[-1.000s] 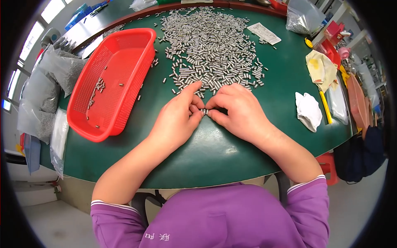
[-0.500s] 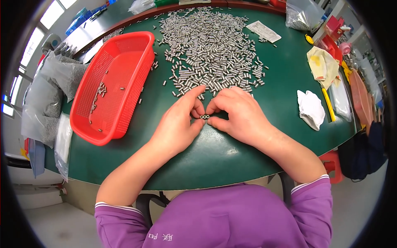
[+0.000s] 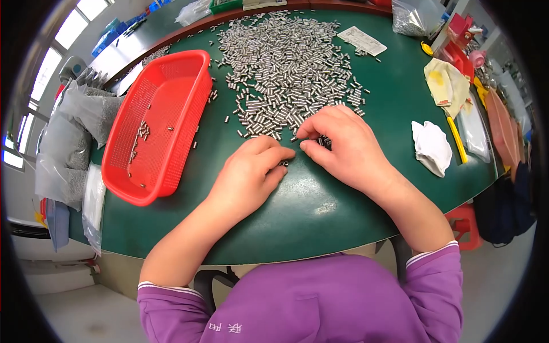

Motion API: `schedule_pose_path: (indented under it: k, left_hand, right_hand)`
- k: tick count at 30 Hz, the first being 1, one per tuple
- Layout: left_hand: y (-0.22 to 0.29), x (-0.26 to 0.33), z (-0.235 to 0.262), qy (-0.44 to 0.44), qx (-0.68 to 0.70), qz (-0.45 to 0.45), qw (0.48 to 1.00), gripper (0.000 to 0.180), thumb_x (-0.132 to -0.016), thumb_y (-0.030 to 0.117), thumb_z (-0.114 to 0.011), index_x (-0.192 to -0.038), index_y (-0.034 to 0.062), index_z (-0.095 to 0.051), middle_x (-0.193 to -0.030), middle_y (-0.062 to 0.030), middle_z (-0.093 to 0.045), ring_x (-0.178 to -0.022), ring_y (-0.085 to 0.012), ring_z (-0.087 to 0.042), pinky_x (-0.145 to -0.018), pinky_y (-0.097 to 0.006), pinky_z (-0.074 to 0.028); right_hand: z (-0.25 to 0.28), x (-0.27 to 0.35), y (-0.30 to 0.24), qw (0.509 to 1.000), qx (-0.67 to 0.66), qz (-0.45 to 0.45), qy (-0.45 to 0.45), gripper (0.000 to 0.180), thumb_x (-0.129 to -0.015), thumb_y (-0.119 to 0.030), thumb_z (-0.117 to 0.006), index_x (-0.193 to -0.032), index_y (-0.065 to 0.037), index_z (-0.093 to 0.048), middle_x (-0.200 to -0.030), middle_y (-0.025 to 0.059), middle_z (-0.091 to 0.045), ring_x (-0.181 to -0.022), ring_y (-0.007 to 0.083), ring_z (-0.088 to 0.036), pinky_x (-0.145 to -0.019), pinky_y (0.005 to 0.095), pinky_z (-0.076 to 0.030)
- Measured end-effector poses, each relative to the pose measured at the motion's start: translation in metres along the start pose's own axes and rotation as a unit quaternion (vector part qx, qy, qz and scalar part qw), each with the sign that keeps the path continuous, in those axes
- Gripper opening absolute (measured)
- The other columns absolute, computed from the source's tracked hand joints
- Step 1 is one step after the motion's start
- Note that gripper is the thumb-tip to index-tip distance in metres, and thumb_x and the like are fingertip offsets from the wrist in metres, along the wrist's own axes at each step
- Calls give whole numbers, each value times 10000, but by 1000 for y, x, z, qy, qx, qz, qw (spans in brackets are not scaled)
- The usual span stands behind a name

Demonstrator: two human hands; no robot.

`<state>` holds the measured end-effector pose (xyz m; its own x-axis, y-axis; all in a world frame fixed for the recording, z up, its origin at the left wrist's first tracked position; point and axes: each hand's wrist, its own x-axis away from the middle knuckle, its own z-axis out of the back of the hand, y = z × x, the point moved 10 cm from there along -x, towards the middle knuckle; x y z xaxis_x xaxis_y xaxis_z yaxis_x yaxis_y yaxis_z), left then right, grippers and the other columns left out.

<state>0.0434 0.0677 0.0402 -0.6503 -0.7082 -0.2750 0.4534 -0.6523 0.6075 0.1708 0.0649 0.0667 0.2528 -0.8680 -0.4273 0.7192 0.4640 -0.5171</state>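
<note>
Small shiny metal tubes (image 3: 285, 163) show their ring-shaped ends at the thumb and fingertips of my left hand (image 3: 243, 177), which is closed on them just above the table. To the right, my right hand (image 3: 349, 143) is at the near edge of a large heap of loose metal tubes (image 3: 280, 68). Its thumb and forefinger come together in a pinch beside a tube; whether they grip it is hard to see. More tubes show in the gap beneath its curled fingers.
A red perforated plastic basket (image 3: 171, 171) with several tubes inside stands at left, beside bags of parts (image 3: 63, 148). A paper slip (image 3: 362, 40) lies behind the heap's right side. At right are a white cloth (image 3: 430, 148), a yellow-handled tool (image 3: 456, 140) and a stained glove (image 3: 445, 86).
My right hand has moved away from the left, up and right toward the heap. My left hand stays near the same spot with the tubes, its fingers now covering more of them.
</note>
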Motion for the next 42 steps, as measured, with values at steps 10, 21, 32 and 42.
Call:
schedule_pose_path:
  k: [10,21,32,42]
  left_hand:
    - [12,2,64,171,-156,-53,971,141,-826,4,-711,-956,29,-661,-931,-120,-639,-873,-296,-648,-754,-377,-532]
    - [9,28,166,372,-369,-24,852,184,-846,6,-674,-1027,36,-653,-1012,-121,-650,-987,-331,-623,-872,-419,-496]
    - [-16,-9,22,87,-118,-25,989,413,-792,-67,-665,-1189,42,-632,-1040,-113,-653,-1003,-299,-624,-883,-386,-510]
    - [-26,-13,8,81,-9,20,997,553,-801,-112,-627,-1324,61,-571,-1016,-105,-633,-972,-251,-628,-877,-342,-518]
  right_hand:
    - [2,-1,2,1000,-11,-4,12,107,-793,-98,-711,-890,-87,-665,-862,55,-649,-903,277,-610,-803,404,-492]
    - [2,-8,8,996,58,33,51,130,-795,-88,-712,-920,-93,-676,-887,55,-630,-920,276,-599,-818,408,-483]
    - [-25,-7,-7,990,100,100,12,149,-759,-101,-758,-889,-128,-692,-903,20,-596,-940,241,-569,-841,384,-449]
    - [-36,-10,-8,987,91,129,21,122,-779,-99,-683,-899,-122,-691,-898,11,-596,-939,235,-566,-827,382,-439]
